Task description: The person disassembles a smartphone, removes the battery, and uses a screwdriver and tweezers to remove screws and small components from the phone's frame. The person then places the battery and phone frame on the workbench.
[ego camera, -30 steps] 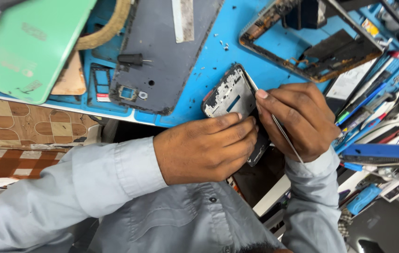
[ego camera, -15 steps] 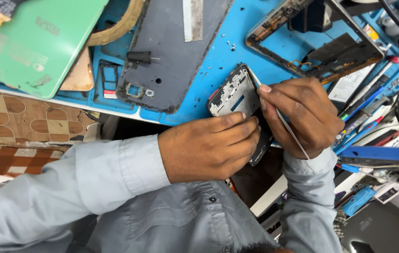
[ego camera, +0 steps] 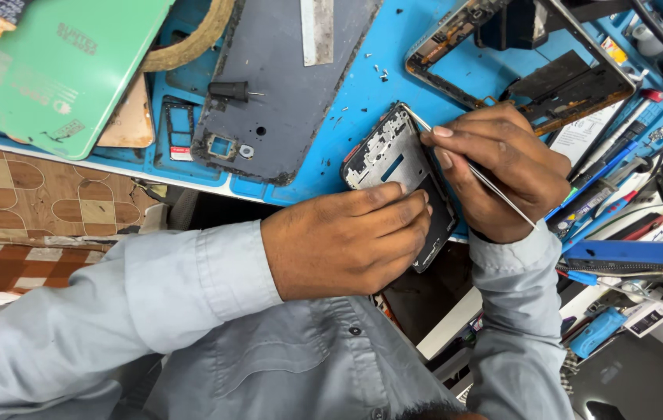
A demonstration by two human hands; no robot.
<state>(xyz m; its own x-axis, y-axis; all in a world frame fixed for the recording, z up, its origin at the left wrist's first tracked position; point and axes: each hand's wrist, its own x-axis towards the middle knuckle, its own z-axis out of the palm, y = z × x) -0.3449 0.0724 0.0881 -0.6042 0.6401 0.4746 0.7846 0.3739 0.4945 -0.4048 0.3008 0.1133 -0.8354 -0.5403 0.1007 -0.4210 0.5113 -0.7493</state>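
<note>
An opened phone chassis (ego camera: 388, 149), with a silvery inner frame and a black lower part, lies at the near edge of the blue work mat (ego camera: 362, 85). My left hand (ego camera: 344, 243) rests over the lower half of the phone and pins it down with flat fingers. My right hand (ego camera: 505, 169) pinches a thin metal tool (ego camera: 477, 176) like a pen. The tool's tip touches the top right edge of the phone. My grey shirt sleeves fill the bottom of the view.
A dark grey back cover (ego camera: 285, 85) and a green back cover (ego camera: 59, 70) lie on the mat to the left. An empty phone frame (ego camera: 519, 56) sits at the back right. Screwdrivers and blue tools (ego camera: 627, 194) crowd the right side. Tiled floor (ego camera: 28, 194) shows at the left.
The whole view has drifted a little. My right hand and the tool have shifted slightly up along the phone's edge, while my left hand stays on the phone.
</note>
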